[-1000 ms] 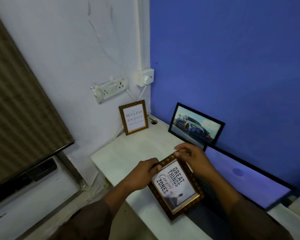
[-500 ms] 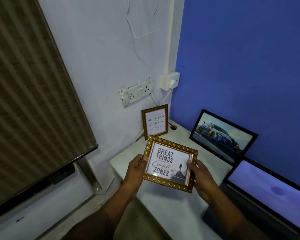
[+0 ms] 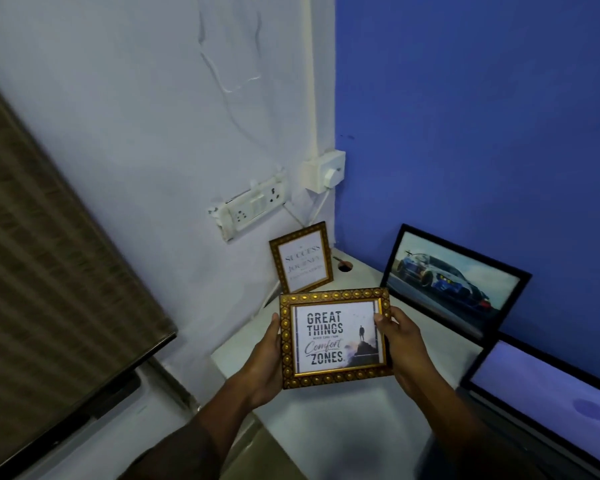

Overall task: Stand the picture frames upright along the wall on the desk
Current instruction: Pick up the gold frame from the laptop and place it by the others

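I hold a gold ornate frame (image 3: 335, 337) reading "Great Things Comfort Zones" upright in the air above the white desk (image 3: 326, 424), facing me. My left hand (image 3: 265, 365) grips its left edge and my right hand (image 3: 400, 344) grips its right edge. Behind it, a small gold frame (image 3: 302, 258) with "Success Journey" text stands upright against the white wall. A black frame (image 3: 454, 282) with a blue car picture leans against the blue wall to the right.
A lit laptop screen (image 3: 548, 400) stands open at the right on the desk. A switchboard (image 3: 253, 206) and a plug box (image 3: 324, 171) with cables are on the white wall. A striped blind (image 3: 49, 271) hangs at the left beyond the desk's edge.
Both hands lifted the gold frame off the desk and turned it upright to face me. It has since been levelled and sits slightly higher and straighter than half a second ago.
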`<control>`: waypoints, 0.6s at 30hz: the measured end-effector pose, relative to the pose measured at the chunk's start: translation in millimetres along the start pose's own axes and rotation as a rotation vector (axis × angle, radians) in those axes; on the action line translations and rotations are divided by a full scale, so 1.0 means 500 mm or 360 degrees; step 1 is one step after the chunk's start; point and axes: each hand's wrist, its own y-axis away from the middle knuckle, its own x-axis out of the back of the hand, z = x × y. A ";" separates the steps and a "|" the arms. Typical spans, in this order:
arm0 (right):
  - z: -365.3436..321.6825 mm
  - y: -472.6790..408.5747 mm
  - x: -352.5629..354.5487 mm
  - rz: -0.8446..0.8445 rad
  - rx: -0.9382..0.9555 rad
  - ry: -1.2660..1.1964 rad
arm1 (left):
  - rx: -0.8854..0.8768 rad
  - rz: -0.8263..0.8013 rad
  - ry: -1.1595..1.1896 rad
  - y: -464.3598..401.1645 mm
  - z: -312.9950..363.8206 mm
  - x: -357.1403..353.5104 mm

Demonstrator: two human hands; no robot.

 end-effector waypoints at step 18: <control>0.013 -0.152 0.040 0.0042 0.0023 0.0293 | 0.0301 -0.0214 0.0002 -0.248 0.072 -0.008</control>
